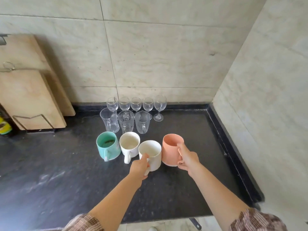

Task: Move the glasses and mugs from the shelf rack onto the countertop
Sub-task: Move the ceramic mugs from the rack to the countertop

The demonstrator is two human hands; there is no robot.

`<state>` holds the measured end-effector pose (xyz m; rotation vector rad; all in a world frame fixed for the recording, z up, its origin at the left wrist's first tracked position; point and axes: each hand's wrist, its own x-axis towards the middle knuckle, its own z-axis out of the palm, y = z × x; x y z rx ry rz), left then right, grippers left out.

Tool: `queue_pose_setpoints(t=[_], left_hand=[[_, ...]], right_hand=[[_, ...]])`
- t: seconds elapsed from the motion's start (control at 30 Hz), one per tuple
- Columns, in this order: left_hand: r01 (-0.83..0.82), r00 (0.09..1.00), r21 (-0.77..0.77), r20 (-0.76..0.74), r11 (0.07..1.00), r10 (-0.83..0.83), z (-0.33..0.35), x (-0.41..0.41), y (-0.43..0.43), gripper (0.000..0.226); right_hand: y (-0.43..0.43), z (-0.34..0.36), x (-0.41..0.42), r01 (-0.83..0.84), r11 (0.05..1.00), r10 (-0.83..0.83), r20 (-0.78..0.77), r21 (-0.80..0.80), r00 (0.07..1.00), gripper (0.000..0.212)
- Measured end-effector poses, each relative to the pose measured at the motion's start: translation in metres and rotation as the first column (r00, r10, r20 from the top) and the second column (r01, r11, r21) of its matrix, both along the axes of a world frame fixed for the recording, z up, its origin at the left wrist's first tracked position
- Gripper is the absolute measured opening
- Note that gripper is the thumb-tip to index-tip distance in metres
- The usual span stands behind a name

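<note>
Left hand grips the white mug by its handle, right hand the pink mug, to stand both near me on the table.

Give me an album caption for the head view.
Left hand grips the nearer white mug, right hand the peach mug, by their handles, at a countertop lined with glasses.

No lettering is legible: the print on the yellow-green packet at the frame's left edge and the relief on the embossed clear glass tumbler at centre are too blurred to read.
</note>
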<state>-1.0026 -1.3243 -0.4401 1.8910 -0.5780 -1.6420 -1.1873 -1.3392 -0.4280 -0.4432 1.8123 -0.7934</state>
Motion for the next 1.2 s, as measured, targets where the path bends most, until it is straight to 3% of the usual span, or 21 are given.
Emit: queue_pose_setpoints(t=[0.2,0.4,0.57,0.9,1.1,1.2], left_hand=[[0.015,0.995,-0.004,0.099,1.0,-0.014,-0.018,-0.014,-0.033,0.037],[0.079,0.987,-0.033,0.145,0.996,-0.073,-0.031,-0.021,-0.051,0.036],[0.094,0.982,-0.069,0.17,0.993,-0.081,-0.039,-0.023,-0.059,0.037],[0.042,0.98,-0.155,0.199,0.987,-0.01,-0.049,-0.028,-0.051,0.048],[-0.074,0.983,-0.131,0.155,0.989,0.095,-0.044,-0.042,-0.046,0.053],[-0.045,0.982,-0.083,0.179,0.996,0.059,-0.041,-0.041,-0.048,0.053]], right_hand=[[-0.032,-0.019,-0.008,0.022,0.997,-0.024,0.03,0.074,0.999,0.057],[-0.053,-0.033,-0.005,0.069,0.995,-0.071,0.023,0.072,0.997,0.048],[-0.058,-0.037,0.005,0.08,0.992,-0.084,0.037,0.101,0.996,0.059],[-0.05,-0.046,0.014,-0.06,0.982,0.067,-0.034,0.181,0.997,0.04],[-0.044,-0.046,0.016,-0.081,0.979,0.093,-0.058,0.185,0.994,0.041],[-0.043,-0.044,0.018,-0.083,0.977,0.108,-0.115,0.197,0.987,0.04]])
